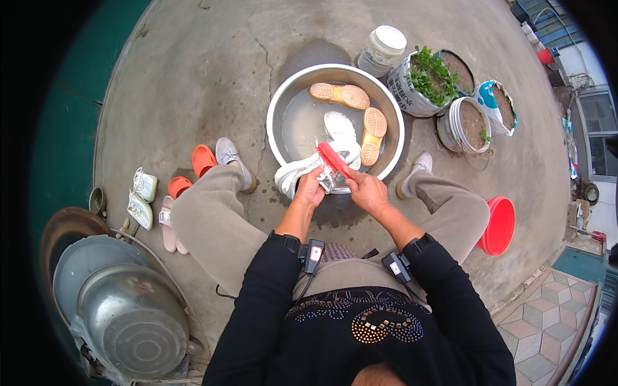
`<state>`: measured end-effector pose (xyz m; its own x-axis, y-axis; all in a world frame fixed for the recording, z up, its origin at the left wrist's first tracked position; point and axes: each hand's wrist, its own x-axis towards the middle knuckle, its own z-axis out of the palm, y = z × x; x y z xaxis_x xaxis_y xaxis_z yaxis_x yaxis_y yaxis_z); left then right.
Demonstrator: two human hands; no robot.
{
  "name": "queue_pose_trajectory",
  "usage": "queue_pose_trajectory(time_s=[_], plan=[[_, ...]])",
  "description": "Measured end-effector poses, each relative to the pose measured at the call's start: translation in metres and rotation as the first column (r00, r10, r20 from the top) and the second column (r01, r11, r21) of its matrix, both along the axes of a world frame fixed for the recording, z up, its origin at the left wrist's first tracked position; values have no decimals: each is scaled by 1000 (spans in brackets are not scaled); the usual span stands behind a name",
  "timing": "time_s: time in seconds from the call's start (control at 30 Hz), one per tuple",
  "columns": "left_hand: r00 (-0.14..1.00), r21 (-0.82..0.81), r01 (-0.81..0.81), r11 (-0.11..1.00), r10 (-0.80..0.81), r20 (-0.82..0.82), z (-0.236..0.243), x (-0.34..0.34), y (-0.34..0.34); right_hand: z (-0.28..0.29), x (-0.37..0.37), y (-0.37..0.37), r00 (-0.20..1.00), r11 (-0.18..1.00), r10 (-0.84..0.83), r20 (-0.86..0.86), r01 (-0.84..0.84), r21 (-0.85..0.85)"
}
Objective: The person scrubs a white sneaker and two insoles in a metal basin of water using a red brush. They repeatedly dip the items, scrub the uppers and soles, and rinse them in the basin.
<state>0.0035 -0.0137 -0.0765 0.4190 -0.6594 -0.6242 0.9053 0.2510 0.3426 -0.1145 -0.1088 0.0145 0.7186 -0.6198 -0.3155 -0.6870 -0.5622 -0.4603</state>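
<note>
Over the near rim of a steel basin (277,116), my left hand (310,186) grips a white sneaker (295,170) with loose white laces. My right hand (365,188) is closed on a red brush (331,158), its head against the sneaker. Inside the basin, cloudy water holds two shoes with tan soles facing up, one at the back (340,95) and one at the right (373,136). A white shoe sole (340,125) shows between them, just beyond the sneaker I hold.
A white bucket (381,50) and planters (431,76) stand behind the basin at right. A red bucket (497,225) is by my right leg. Orange clogs (203,159), white sneakers (140,207) and pink slippers (168,231) lie left. Metal basins (134,320) lean at lower left.
</note>
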Motion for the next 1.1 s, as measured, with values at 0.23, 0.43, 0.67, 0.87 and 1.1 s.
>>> queue_pose_trajectory(time_s=[0.23,0.43,0.67,0.87,1.1], plan=[[978,105,79,991,-98,185,16,0,-1,24,13,-7,976,976,-215,26,215,30],[909,369,142,919,-269,319,11,1,3,32,6,9,998,998,57,12,-57,21],[931,156,61,986,-113,347,6,1,4,30,-1,-14,987,985,-163,-7,162,-67],[935,137,65,988,-109,339,19,4,6,25,-4,5,999,1000,-21,-39,22,21],[950,59,72,996,-86,299,34,5,8,14,-14,-24,964,964,-265,8,264,39]])
